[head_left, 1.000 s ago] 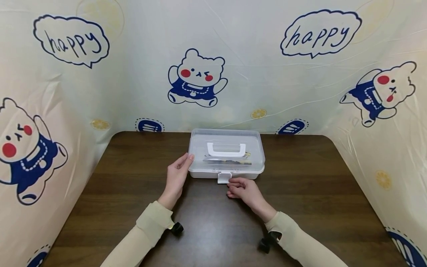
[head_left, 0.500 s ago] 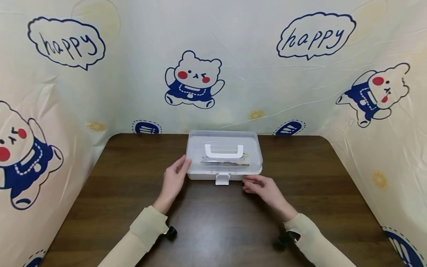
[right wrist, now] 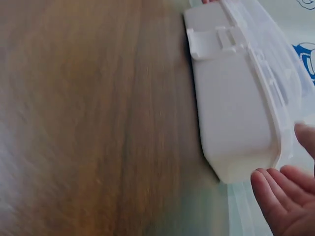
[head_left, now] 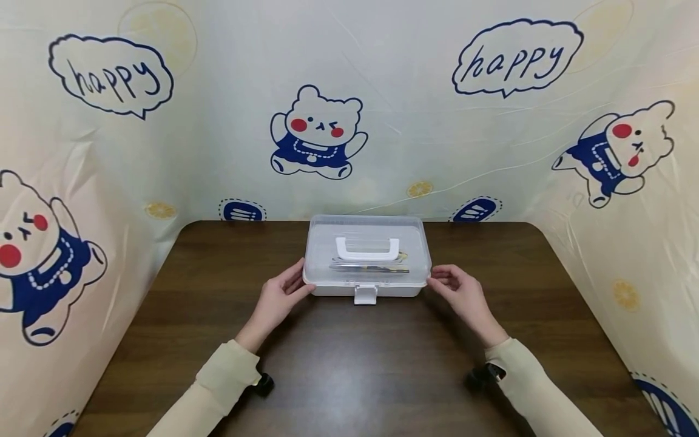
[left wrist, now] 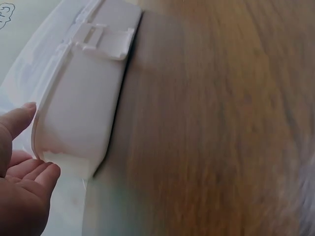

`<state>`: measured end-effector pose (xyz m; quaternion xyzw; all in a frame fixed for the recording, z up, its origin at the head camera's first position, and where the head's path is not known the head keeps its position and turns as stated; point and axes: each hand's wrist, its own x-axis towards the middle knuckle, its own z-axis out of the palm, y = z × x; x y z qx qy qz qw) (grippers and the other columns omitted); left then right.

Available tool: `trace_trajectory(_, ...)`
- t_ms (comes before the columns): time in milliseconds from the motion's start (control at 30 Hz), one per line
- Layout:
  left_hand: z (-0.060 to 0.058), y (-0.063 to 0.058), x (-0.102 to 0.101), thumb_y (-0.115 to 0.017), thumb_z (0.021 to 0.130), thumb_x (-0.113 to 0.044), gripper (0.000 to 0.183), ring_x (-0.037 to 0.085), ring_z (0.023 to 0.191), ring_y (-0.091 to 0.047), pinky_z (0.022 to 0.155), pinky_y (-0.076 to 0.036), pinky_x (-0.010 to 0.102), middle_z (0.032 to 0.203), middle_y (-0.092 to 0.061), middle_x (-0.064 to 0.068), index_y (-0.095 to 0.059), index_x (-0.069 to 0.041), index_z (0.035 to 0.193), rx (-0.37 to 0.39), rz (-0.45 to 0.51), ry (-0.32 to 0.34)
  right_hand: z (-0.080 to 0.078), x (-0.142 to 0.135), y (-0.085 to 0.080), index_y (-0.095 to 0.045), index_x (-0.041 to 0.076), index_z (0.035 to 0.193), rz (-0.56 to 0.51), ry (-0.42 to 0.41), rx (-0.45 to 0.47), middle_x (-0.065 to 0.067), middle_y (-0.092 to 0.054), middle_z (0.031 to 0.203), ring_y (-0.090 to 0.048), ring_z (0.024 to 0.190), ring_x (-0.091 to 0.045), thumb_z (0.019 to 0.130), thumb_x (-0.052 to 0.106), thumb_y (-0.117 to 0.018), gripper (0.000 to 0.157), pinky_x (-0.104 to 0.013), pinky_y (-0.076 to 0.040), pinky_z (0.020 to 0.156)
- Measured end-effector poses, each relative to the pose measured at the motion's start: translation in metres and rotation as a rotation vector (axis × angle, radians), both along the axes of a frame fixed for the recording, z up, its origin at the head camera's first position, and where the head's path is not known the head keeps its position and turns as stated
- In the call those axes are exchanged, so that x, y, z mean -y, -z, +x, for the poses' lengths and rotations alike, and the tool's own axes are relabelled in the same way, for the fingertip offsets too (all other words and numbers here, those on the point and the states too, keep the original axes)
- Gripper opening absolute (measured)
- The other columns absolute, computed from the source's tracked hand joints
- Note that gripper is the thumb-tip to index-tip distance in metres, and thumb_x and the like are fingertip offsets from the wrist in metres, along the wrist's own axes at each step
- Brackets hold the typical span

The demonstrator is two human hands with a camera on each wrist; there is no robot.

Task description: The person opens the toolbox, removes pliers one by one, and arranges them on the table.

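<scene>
A clear-lidded white plastic storage box stands on the table with its lid down. A white handle lies on the lid, and the front latch hangs unfastened. Slim dark and yellow items show dimly through the lid. My left hand holds the box's front left corner, thumb and fingertips on either side of the lid's rim in the left wrist view. My right hand is at the front right corner, fingers loosely extended beside the rim; whether every fingertip touches is unclear.
The box stands near the back edge of the brown wooden table. Behind and beside the table hangs a pale curtain printed with bears and lettering. Dark wrist cameras sit under both sleeves.
My right hand has left the latch and moved right along the box's front to its right corner. The left hand has shifted slightly toward the front left corner.
</scene>
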<state>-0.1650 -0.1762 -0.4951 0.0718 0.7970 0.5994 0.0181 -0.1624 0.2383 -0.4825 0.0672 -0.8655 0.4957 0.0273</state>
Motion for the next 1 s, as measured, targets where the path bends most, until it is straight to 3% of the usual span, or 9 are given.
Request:
trace_trajectory(133, -0.002, -0.001, 0.002, -0.080, 0.093, -0.015, 0.070, 0.034, 0.139, -0.053, 0.102, -0.050, 0.036, 0.155, -0.049, 0.021, -0.048, 0.000, 0.154, -0.001, -0.005, 0.009, -0.008, -0.001, 0.002, -0.056, 0.004, 0.147, 0.020, -0.100, 0.018, -0.021, -0.065, 0.138, -0.068, 0.120, -0.035, 0.096, 0.025, -0.078, 0.060, -0.039, -0.058, 0.097)
trace_trajectory(267, -0.005, 0.000, 0.005, -0.081, 0.092, -0.017, 0.072, 0.034, 0.137, -0.054, 0.099, -0.052, 0.032, 0.155, -0.049, 0.020, -0.048, -0.002, 0.154, 0.014, -0.007, 0.013, -0.015, -0.003, 0.009, -0.046, 0.007, 0.157, -0.026, -0.164, 0.046, -0.022, -0.057, 0.148, -0.062, 0.128, -0.038, 0.096, 0.024, -0.078, 0.071, -0.047, -0.053, 0.102)
trace_trajectory(500, -0.007, 0.000, 0.009, -0.082, 0.091, -0.012, 0.069, 0.034, 0.134, -0.058, 0.098, -0.053, 0.032, 0.153, -0.051, 0.020, -0.051, -0.003, 0.152, -0.011, -0.027, 0.045, -0.016, -0.004, 0.016, -0.047, 0.010, 0.157, -0.023, -0.161, 0.034, -0.021, -0.055, 0.151, -0.061, 0.130, -0.037, 0.095, 0.024, -0.078, 0.071, -0.048, -0.051, 0.103)
trace_trajectory(767, -0.001, -0.005, 0.011, -0.084, 0.088, -0.013, 0.065, 0.032, 0.124, -0.065, 0.092, -0.057, 0.028, 0.147, -0.058, 0.015, -0.058, -0.009, 0.148, -0.041, -0.036, 0.044, -0.007, -0.006, 0.015, -0.055, 0.009, 0.151, -0.016, -0.128, -0.009, -0.018, -0.056, 0.151, -0.058, 0.133, -0.037, 0.093, 0.019, -0.079, 0.063, -0.050, -0.051, 0.104)
trace_trajectory(900, 0.001, -0.011, 0.013, -0.085, 0.087, -0.018, 0.060, 0.028, 0.120, -0.068, 0.087, -0.057, 0.020, 0.141, -0.063, 0.012, -0.063, -0.012, 0.143, -0.122, -0.105, 0.003, -0.007, -0.005, 0.009, -0.061, 0.005, 0.146, -0.059, -0.093, -0.038, -0.019, -0.059, 0.146, -0.062, 0.128, -0.030, 0.093, 0.015, -0.079, 0.056, -0.037, -0.055, 0.101)
trace_trajectory(1000, 0.001, -0.018, 0.013, -0.086, 0.087, -0.019, 0.056, 0.026, 0.118, -0.068, 0.084, -0.056, 0.016, 0.137, -0.066, 0.011, -0.067, -0.011, 0.139, -0.174, -0.136, -0.022, -0.008, -0.004, 0.006, -0.065, 0.002, 0.140, -0.090, -0.061, -0.083, -0.019, -0.063, 0.141, -0.065, 0.122, -0.015, 0.092, 0.011, -0.080, 0.051, -0.019, -0.054, 0.094)
